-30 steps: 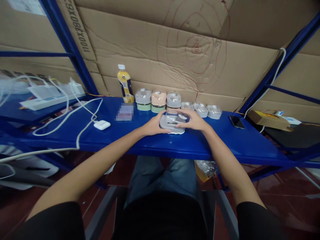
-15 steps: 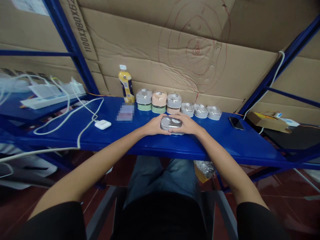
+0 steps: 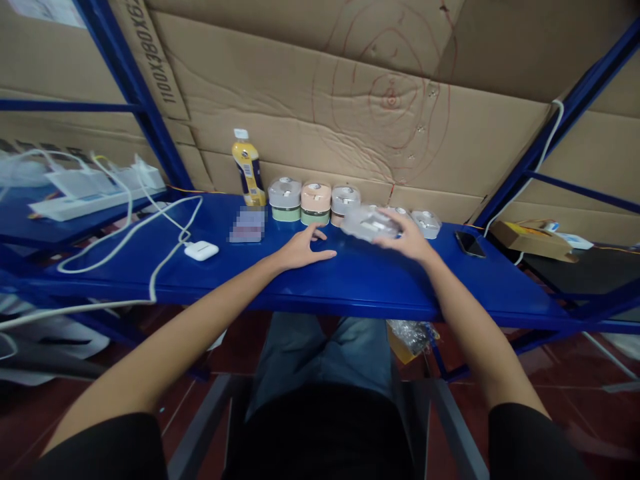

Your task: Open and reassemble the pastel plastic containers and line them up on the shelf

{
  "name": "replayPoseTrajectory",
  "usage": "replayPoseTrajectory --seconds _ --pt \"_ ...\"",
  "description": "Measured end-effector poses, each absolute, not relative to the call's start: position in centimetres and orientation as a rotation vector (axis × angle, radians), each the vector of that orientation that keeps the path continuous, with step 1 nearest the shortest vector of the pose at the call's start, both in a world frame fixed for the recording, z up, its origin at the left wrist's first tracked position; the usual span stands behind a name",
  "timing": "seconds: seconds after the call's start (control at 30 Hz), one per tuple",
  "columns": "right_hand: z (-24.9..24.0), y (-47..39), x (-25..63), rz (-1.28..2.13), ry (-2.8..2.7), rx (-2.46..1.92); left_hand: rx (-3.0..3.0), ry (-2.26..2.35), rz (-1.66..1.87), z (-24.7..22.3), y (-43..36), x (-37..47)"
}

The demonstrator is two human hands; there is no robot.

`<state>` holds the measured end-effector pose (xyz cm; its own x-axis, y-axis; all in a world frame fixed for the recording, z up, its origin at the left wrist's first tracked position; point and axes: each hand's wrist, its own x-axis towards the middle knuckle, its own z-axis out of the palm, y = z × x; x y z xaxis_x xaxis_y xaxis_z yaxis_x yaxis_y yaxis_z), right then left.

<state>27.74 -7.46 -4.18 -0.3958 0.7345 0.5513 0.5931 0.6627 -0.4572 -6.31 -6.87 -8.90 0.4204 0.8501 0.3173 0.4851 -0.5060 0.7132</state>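
My right hand grips a small grey lidded container by its right end, blurred by motion and held in front of the row. Nothing is in my left hand, whose fingers are apart just above the blue table. Behind stand two-high stacks of similar containers: a grey-topped stack and a pink-topped stack, both with green bases, and a grey-over-pink stack. To their right, one single grey container shows well; others beside it are partly covered by my hand and the held container.
A yellow drink bottle and a pixelated flat item stand left of the stacks. A white earbud case, looping white cable and power strip lie further left. A phone and an open carton are right.
The container was between both hands over the table's middle. My left hand has let go and opened; my right hand has carried the container right and back toward the row.
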Motion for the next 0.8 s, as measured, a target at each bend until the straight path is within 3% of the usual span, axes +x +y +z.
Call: replayPoseTrajectory --seconds 0.17,0.4,0.6,0.8 --pt "-2.2 -3.9 33.6 -0.231 -1.383 -1.640 2.194 1.173 0.907 -9.0 -6.6 -6.2" --pt "-4.0 -0.5 35.3 -0.324 -1.197 -2.117 2.220 1.151 0.917 -9.0 -6.4 -6.0" --pt "-3.9 -1.4 34.1 -0.513 -1.206 -2.085 2.224 1.172 0.891 -9.0 -6.4 -5.9" --pt "-4.4 -2.2 27.8 -0.529 -2.151 -1.604 2.251 1.186 0.899 -8.9 -6.5 -5.8"
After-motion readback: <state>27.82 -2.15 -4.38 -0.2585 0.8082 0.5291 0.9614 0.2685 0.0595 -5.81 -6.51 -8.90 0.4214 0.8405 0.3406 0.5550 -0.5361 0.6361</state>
